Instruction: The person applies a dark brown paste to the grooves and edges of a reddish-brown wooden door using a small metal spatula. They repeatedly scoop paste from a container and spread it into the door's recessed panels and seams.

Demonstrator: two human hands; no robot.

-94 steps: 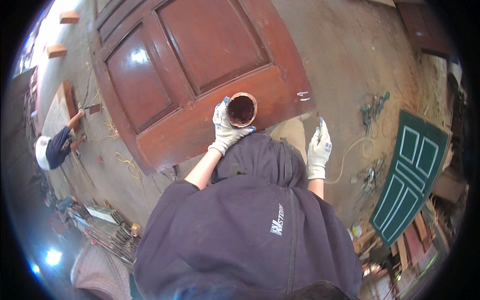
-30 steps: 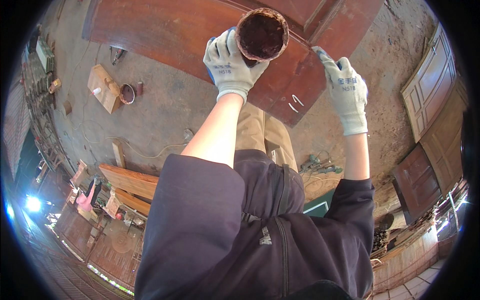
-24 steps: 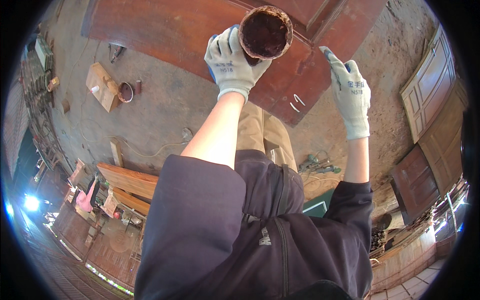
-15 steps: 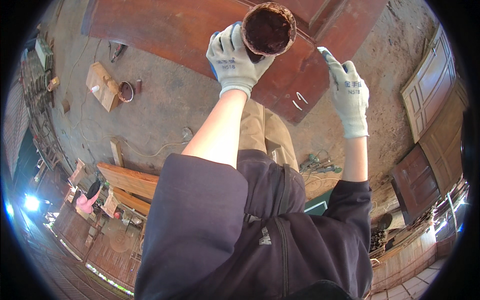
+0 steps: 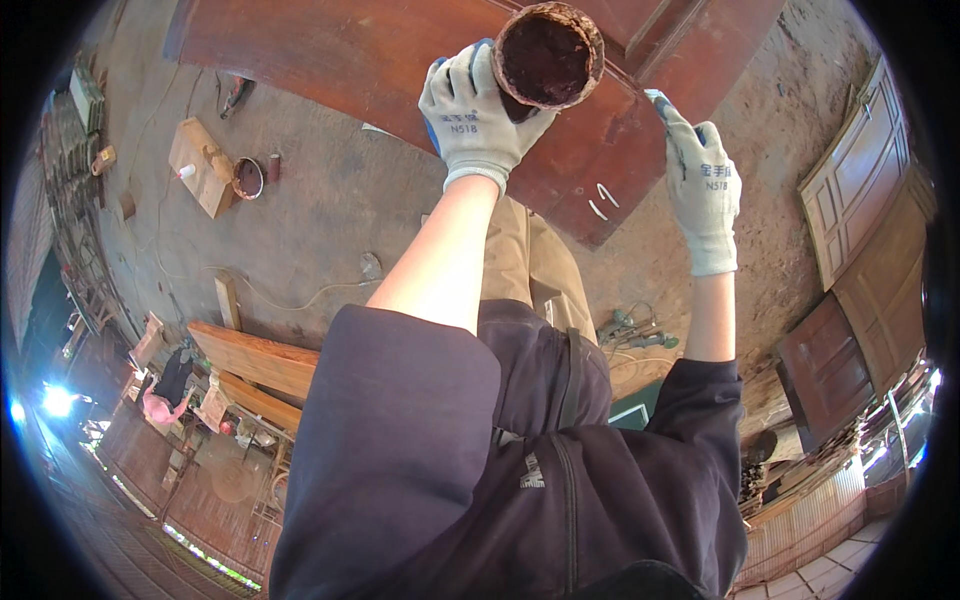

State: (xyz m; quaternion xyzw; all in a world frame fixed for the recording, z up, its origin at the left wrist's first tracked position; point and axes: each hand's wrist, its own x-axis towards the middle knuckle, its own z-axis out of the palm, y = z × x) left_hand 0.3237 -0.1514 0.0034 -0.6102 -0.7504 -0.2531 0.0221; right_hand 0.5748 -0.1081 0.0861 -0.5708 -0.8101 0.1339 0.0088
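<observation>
My left hand [image 5: 470, 118], in a grey work glove with blue on the palm side, grips a round pot [image 5: 550, 55] from its left. The pot has a crusted rim and dark reddish-brown stuff inside. Beneath it lies a reddish-brown panelled wooden door [image 5: 400, 75] with white handwritten marks near its close corner. Over the door's right edge is my right hand [image 5: 703, 190], gloved alike. Its index finger stretches toward a panel moulding while the others curl in. A small pale tip shows at that finger's end; what is held there is too small to name.
On the floor at left are a wooden block [image 5: 205, 175], an open can [image 5: 248, 178] and a trailing cord. Planks [image 5: 255, 360] lie lower left. A green power tool [image 5: 640, 335] lies by my legs. Several doors [image 5: 860, 170] stand at right. A person in pink [image 5: 163, 405] is far left.
My left hand and the pot have shifted slightly right, and my right hand has moved a little the same way, with a slight view shift. The distant person's posture has changed.
</observation>
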